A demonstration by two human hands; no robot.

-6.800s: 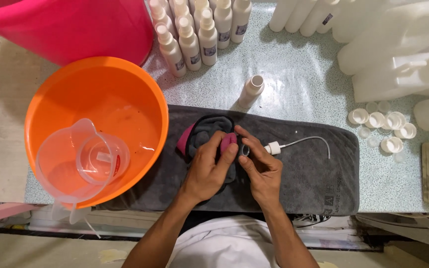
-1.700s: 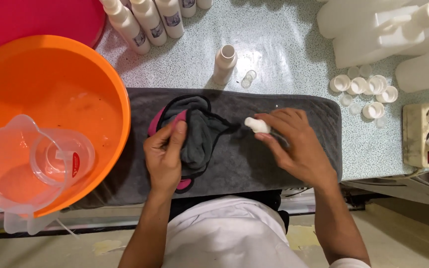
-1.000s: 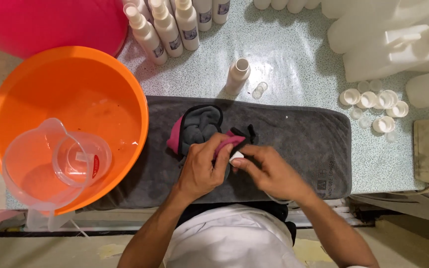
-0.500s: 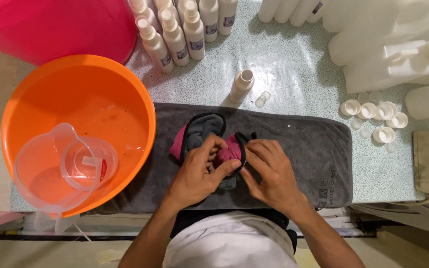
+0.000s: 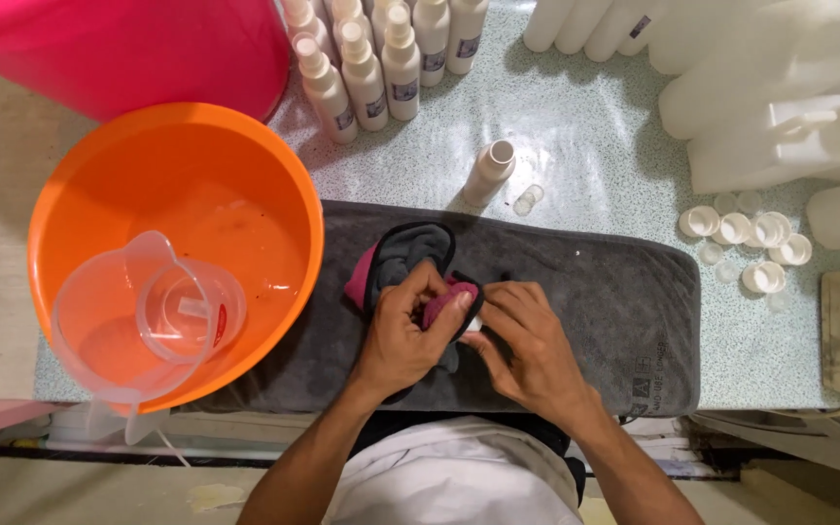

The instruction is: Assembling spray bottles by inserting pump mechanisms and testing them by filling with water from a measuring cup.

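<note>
Both hands meet over the middle of a dark grey towel (image 5: 576, 321) spread along the near edge of the speckled pale surface (image 5: 595, 146). Left hand (image 5: 405, 331) curled closed around a folded pink-and-grey cloth (image 5: 410, 267), thumb and fingers pinching its pink part. Right hand (image 5: 527, 345) just beside it, fingers bent in and touching the same bunched cloth; a small white piece shows between the two hands, too hidden to identify.

Left of the towel: round orange plastic basin (image 5: 177, 194), with a clear plastic measuring jug (image 5: 148, 316) resting inside it. Beyond the towel: one open white plastic bottle (image 5: 488, 173) standing alone, a clear small cap (image 5: 527, 199) just beside it. Far right: cluster of white bottle caps (image 5: 746, 238).
</note>
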